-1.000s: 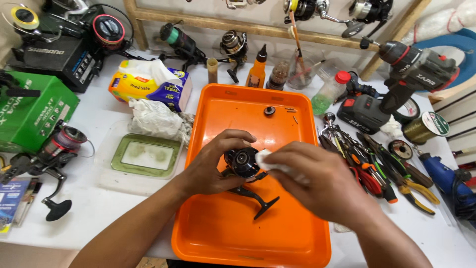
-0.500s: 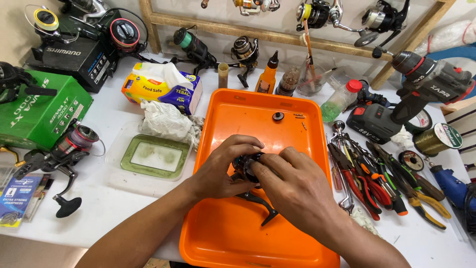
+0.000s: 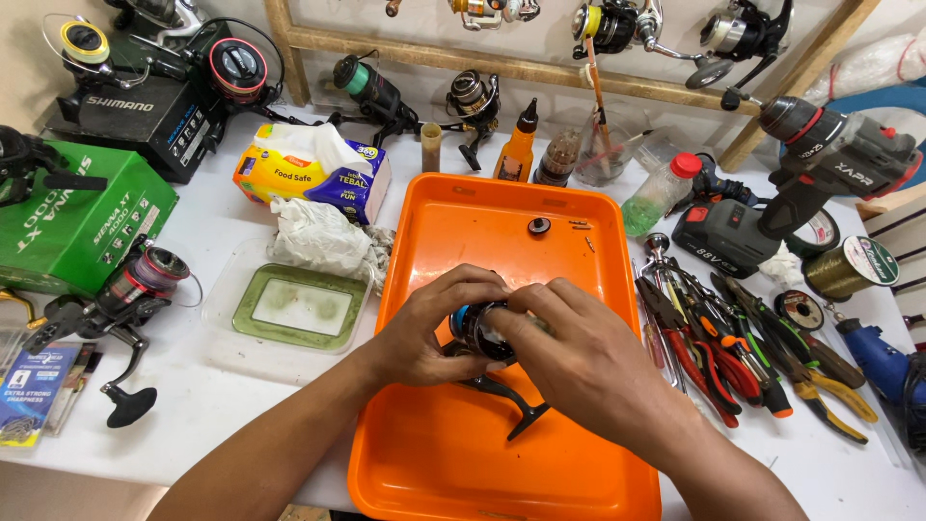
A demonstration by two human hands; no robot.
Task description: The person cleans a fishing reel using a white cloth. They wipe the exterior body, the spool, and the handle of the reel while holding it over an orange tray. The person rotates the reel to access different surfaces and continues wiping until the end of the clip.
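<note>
Both my hands hold a black fishing reel (image 3: pixel 479 333) over the middle of an orange tray (image 3: pixel 439 453). My left hand (image 3: pixel 424 328) grips the reel body from the left. My right hand (image 3: pixel 569 357) covers its right side and top, hiding most of it. The reel's black handle (image 3: pixel 511 405) sticks down toward the tray floor. A small black round knob (image 3: pixel 538 226) and a few tiny parts (image 3: pixel 582 227) lie at the tray's far end.
Left of the tray lie a green-lined plastic lid (image 3: pixel 289 307), crumpled tissue (image 3: pixel 318 236), a tissue pack (image 3: pixel 313 174), a green box (image 3: pixel 72 227) and another reel (image 3: pixel 116 299). Pliers and screwdrivers (image 3: pixel 743 352), a cordless drill (image 3: pixel 801 174) and line spools (image 3: pixel 854 265) lie right. Bottles (image 3: pixel 516 145) stand behind.
My right hand has closed further over the reel, covering more of it. The white cloth seen in that hand a second ago is no longer visible. The view has shifted slightly.
</note>
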